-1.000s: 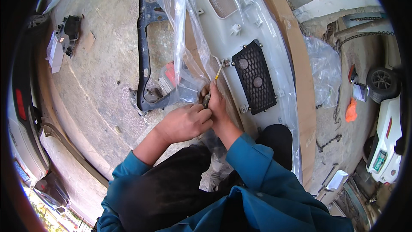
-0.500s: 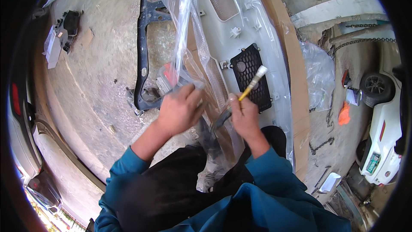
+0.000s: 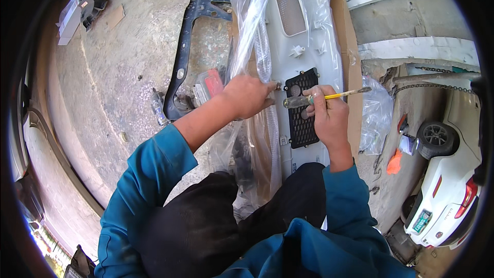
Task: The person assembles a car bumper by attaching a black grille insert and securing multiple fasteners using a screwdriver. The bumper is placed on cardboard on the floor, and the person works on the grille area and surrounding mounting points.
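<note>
A pale grey car bumper [image 3: 280,62] lies lengthwise before me, inner side showing, partly under clear plastic film [image 3: 249,36]. A black honeycomb grille insert [image 3: 304,131] sits on it. My left hand [image 3: 247,95] reaches over the film, index finger at a small metal clip [image 3: 278,86] on the bumper beside the insert. Its thumb and index finger are apart. My right hand [image 3: 329,116] is closed round a slim tool [image 3: 337,95] with a yellow shaft and thick dark handle, held level above the insert. Whether it is one tool or two I cannot tell.
Cardboard [image 3: 352,64] borders the bumper's right side. Left of it lie a dark metal frame [image 3: 177,67] and a red-and-clear lamp [image 3: 212,82]. Farther out are a black plastic part [image 3: 96,0], a plastic bag [image 3: 375,116], an orange cloth [image 3: 394,162] and a white car [image 3: 442,195].
My left hand has moved right, from the loose film to the clip. My right hand has moved right, and the tool has turned from slanting to nearly level. The view has shifted too.
</note>
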`<state>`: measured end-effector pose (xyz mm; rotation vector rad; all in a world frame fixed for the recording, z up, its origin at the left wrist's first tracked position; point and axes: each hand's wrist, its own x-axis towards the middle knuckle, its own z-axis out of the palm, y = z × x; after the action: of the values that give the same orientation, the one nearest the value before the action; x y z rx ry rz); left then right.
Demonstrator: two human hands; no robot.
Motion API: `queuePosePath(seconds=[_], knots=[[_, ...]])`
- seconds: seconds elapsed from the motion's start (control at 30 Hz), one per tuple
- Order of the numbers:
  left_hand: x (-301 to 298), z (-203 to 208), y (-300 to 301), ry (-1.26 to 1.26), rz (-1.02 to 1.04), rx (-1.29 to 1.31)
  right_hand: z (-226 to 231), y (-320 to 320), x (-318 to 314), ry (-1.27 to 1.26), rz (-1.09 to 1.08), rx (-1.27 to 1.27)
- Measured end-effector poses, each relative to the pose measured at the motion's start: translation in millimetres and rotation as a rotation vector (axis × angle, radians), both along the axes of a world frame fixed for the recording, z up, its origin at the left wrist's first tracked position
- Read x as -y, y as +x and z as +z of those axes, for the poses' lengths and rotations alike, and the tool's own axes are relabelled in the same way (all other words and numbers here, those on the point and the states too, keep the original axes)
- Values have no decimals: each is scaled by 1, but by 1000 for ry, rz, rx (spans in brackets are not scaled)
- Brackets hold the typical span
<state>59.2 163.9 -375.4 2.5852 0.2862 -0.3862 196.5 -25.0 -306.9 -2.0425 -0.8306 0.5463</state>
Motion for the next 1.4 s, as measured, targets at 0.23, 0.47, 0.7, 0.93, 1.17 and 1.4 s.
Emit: queuePosePath(seconds=[0.23,0.47,0.7,0.93,1.17,1.4], knots=[[-7,-27,-7,-85,197,27,-43,-3,16,-275,328,105],[-6,-30,-4,-123,240,6,-62,18,-34,-69,205,174],[-8,-32,-13,-129,260,22,-50,11,6,-301,268,64],[-6,-29,-6,-126,239,-24,-43,10,-34,-12,96,54],[-8,-34,-13,-120,252,-15,-28,9,-18,-241,308,101],[-6,-25,-8,-133,243,-51,-46,4,-33,158,198,341]])
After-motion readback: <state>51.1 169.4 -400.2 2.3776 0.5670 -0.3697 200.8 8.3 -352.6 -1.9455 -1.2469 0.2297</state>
